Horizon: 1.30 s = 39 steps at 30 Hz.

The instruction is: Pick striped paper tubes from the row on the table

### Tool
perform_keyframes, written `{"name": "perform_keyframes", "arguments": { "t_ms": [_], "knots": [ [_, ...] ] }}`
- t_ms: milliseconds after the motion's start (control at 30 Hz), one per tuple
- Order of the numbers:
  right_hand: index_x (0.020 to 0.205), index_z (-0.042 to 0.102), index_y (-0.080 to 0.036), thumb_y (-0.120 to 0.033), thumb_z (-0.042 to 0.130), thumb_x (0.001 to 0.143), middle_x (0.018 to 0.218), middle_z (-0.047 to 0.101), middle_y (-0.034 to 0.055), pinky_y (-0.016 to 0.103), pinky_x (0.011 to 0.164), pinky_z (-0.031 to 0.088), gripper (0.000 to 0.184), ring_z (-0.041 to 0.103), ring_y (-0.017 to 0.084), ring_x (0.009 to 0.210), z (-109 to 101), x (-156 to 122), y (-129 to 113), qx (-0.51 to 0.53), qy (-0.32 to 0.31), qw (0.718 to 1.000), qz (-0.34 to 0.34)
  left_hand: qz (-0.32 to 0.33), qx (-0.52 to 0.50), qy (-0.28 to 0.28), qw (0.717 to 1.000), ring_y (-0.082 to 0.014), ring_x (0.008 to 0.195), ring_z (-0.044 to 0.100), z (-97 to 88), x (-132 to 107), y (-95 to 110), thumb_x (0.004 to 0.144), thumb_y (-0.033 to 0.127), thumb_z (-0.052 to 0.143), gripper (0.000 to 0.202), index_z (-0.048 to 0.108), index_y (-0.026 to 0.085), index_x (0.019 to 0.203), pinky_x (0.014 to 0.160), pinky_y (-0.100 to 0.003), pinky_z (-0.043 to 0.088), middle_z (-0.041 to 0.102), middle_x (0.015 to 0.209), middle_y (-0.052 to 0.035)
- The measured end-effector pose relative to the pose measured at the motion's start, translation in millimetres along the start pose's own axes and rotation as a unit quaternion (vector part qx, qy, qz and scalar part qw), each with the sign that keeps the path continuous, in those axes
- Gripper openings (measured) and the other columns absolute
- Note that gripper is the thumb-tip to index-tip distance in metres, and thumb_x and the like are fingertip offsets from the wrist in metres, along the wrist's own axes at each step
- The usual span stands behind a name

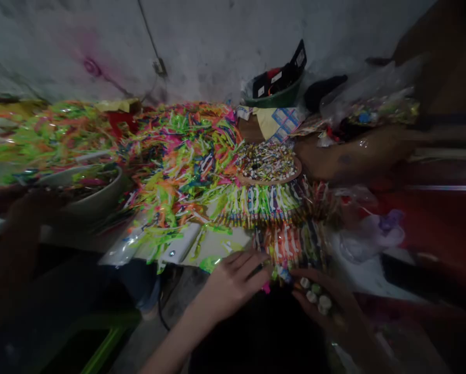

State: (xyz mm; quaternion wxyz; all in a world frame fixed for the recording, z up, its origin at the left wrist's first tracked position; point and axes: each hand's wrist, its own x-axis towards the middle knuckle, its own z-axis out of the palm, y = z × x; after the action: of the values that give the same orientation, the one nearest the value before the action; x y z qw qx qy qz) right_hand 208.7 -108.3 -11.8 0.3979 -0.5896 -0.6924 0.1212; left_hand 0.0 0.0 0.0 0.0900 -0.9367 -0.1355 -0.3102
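Fingers of the left hand (233, 283) lie flat, spread, touching the near end of the wrapped sticks (291, 244), which run lengthwise away; right hand (326, 304) cups small caps (314, 296).

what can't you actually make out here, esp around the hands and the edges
- Left hand: fingertips lie on the striped packets; a grip cannot be told, head view too dim.
- Right hand: small round pieces in its palm, too small to identify.
- Another person's hand by the bowl: blurred and dark.
- Right side: motion-blurred, cut by the edge.
- Green tub: contents unreadable.
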Motion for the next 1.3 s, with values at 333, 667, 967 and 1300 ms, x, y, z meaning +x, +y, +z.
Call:
{"name": "perform_keyframes", "arguments": {
  "t_ms": [333, 667, 967, 1300],
  "knots": [
    [0.118, 0.055, -0.028, -0.017, 0.058, 0.081, 0.101, 0.069, 0.0023, 0.023, 0.082, 0.054, 0.039, 0.066, 0.015, 0.094, -2.4, -4.3, 7.0, -0.069, -0.044, 0.993, -0.081, 0.012, 0.009, -0.007, 1.000, -0.0168, 0.085, 0.065, 2.8, -0.7, 0.5, 0.093, 0.017, 0.041, 0.018, 0.059, 0.018, 0.096, 0.070, -0.029, 0.057, 0.068, 0.099, -0.0044],
    [0.127, 0.047, -0.023, -0.007, 0.041, 0.083, 0.091, 0.069, 0.0035, 0.026, 0.075, 0.053, 0.047, 0.064, 0.017, 0.085, -5.0, 2.5, -5.2, -0.131, -0.070, 0.976, -0.160, 0.001, -0.005, -0.058, 0.998, -0.0165, 0.078, 0.064, 5.9, -3.7, -0.6, 0.093, 0.018, 0.039, 0.016, 0.055, 0.017, 0.094, 0.066, -0.027, 0.055, 0.066, 0.089, -0.0032],
    [0.117, 0.053, -0.020, 0.001, 0.032, 0.080, 0.086, 0.068, 0.0041, 0.024, 0.067, 0.052, 0.048, 0.063, 0.016, 0.080, -4.3, 7.1, -9.5, -0.121, -0.121, 0.974, -0.147, 0.013, -0.010, -0.071, 0.997, -0.0152, 0.076, 0.063, 9.6, -7.9, -2.3, 0.094, 0.016, 0.037, 0.026, 0.052, 0.015, 0.115, 0.063, -0.026, 0.052, 0.066, 0.086, -0.0033],
    [0.108, 0.062, -0.020, -0.007, 0.049, 0.077, 0.092, 0.070, 0.0049, 0.022, 0.073, 0.051, 0.036, 0.065, 0.016, 0.085, -2.0, 0.4, 1.4, -0.045, -0.163, 0.985, -0.025, 0.055, -0.016, -0.062, 0.996, -0.0156, 0.075, 0.062, 26.9, -4.7, -2.5, 0.095, 0.016, 0.036, 0.027, 0.054, 0.018, 0.114, 0.061, -0.026, 0.050, 0.066, 0.087, -0.0037]
  ]
}}
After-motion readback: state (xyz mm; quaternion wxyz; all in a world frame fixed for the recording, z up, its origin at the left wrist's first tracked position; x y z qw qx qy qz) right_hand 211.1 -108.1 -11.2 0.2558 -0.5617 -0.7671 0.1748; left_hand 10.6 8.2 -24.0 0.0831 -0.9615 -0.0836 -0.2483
